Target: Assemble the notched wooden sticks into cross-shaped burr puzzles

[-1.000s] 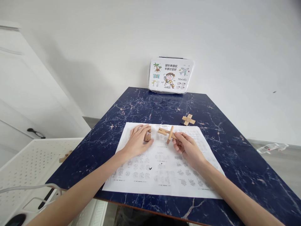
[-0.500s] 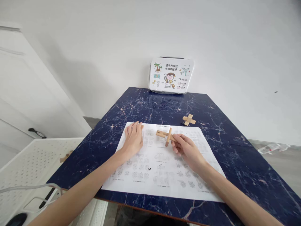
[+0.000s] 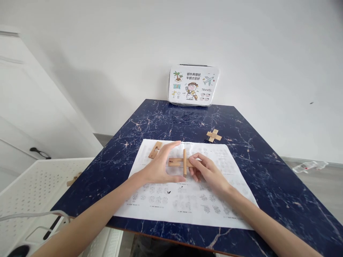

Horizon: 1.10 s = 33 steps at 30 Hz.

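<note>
Between finger and thumb my right hand (image 3: 205, 169) grips the right end of two joined wooden puzzle pieces (image 3: 175, 162), one crossing the other. My left hand (image 3: 159, 166) is spread wide around their left side, thumb below and fingers above, with its thumb tip close to the crossing piece. Whether it touches the wood I cannot tell. Just beyond my left hand a loose notched wooden piece (image 3: 155, 150) lies on the printed sheet (image 3: 160, 210). The sheet carries rows of small diagrams.
A cross-shaped wooden puzzle (image 3: 213, 135) sits past the sheet on the blue marbled table (image 3: 160, 117). At the back a white cartoon-printed case (image 3: 193, 85) leans on the wall. Left of the table stands a white perforated surface (image 3: 40, 178) with a cable (image 3: 32, 215).
My left hand has left the loose piece, moved right and opened around the joined pieces. My right hand has brought them slightly left and toward me.
</note>
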Motion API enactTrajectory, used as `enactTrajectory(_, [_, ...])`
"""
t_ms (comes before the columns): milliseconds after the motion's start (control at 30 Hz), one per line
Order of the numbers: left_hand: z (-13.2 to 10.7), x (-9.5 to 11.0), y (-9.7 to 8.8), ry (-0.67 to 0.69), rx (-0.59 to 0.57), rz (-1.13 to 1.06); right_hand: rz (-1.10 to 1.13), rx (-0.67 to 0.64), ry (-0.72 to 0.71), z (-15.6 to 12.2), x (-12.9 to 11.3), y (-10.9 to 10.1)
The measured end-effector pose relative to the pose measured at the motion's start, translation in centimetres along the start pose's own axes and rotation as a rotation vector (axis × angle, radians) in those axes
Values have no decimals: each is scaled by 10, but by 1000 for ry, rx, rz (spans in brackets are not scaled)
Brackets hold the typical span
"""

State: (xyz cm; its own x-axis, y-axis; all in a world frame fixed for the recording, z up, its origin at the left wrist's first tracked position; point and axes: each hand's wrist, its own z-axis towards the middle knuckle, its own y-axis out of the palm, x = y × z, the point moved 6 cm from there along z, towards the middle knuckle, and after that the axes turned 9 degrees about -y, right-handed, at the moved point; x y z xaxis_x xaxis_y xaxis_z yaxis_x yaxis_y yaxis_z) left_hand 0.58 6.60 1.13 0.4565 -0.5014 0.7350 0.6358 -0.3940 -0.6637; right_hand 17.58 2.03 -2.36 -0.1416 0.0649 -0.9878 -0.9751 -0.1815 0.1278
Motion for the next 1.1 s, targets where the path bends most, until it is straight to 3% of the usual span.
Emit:
enactTrajectory(300, [-3, 5, 3, 36, -38, -36, -64, -96, -50, 0, -3, 9])
enactTrajectory(633, [-5, -1, 6, -35, -38, -49, -81, -98, -58, 1, -4, 9])
enactTrajectory(1100, [-4, 4, 2, -6, 29, 46, -150, -55, -80, 1, -4, 4])
